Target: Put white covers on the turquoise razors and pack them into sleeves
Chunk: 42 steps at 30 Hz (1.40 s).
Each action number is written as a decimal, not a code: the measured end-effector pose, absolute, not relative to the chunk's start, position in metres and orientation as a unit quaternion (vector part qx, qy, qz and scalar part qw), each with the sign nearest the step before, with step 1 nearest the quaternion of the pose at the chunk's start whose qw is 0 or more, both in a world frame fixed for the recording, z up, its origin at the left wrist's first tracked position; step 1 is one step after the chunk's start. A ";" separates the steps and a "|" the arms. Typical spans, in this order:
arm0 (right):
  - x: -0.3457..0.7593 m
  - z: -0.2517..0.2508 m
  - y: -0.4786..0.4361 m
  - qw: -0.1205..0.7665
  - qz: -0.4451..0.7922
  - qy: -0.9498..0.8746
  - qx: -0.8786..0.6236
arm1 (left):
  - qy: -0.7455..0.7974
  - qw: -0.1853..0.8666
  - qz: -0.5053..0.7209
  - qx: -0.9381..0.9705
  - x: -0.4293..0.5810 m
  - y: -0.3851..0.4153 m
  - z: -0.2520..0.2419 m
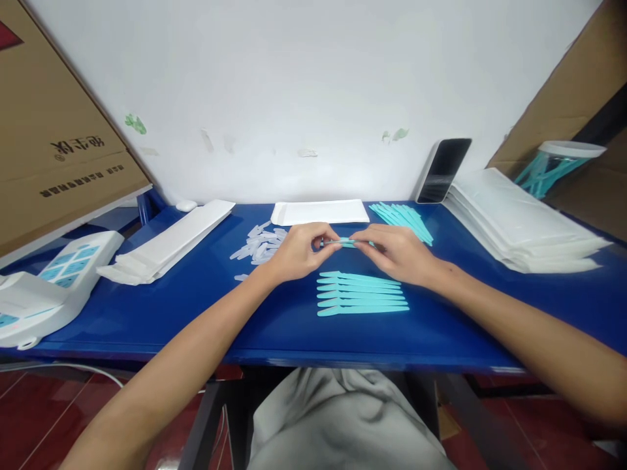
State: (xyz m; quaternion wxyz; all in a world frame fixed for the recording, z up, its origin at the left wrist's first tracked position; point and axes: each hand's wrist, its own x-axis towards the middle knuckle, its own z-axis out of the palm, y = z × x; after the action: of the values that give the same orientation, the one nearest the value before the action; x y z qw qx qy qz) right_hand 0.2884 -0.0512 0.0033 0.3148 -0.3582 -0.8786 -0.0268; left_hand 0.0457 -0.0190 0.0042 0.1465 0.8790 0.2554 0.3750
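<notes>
My left hand (300, 250) and my right hand (398, 252) meet over the middle of the blue table (196, 307). Both pinch the ends of one thin teal plastic stick (345, 243), held level just above the table. Directly below the hands lies a neat row of several teal sticks (362, 294), side by side. Left of my left hand is a loose heap of small clear plastic caps (259, 245). A second bunch of teal sticks (402, 219) lies beyond my right hand.
A white envelope (319, 212) lies at the back centre, a phone (443, 170) leans on the wall, and white bags are stacked at the right (519, 222) and left (166, 243). A white device (49, 281) sits far left. Cardboard boxes (53, 130) flank the table.
</notes>
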 end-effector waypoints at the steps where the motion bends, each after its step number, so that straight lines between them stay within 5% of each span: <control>1: 0.289 0.004 -0.050 0.307 -0.018 -0.880 -0.363 | 0.256 0.119 0.350 0.893 0.043 -0.017 0.004; 13: 0.287 -0.017 -0.023 0.322 0.009 -0.846 -0.425 | 0.413 -0.078 0.125 0.899 -0.026 0.018 0.027; 31: 0.289 -0.013 -0.027 0.273 -0.054 -0.857 -0.433 | 0.434 -0.042 0.058 0.898 -0.031 0.020 0.024; 42: 0.281 0.019 -0.062 0.153 0.103 -0.877 -0.444 | 0.449 -0.036 0.026 0.893 -0.029 0.021 0.023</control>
State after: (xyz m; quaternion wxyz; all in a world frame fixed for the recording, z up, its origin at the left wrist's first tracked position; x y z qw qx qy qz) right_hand 0.2807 -0.0623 0.0194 0.1534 -0.4444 -0.8765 0.1035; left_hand -0.0294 0.0211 0.0228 -0.0355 0.8926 0.4487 0.0258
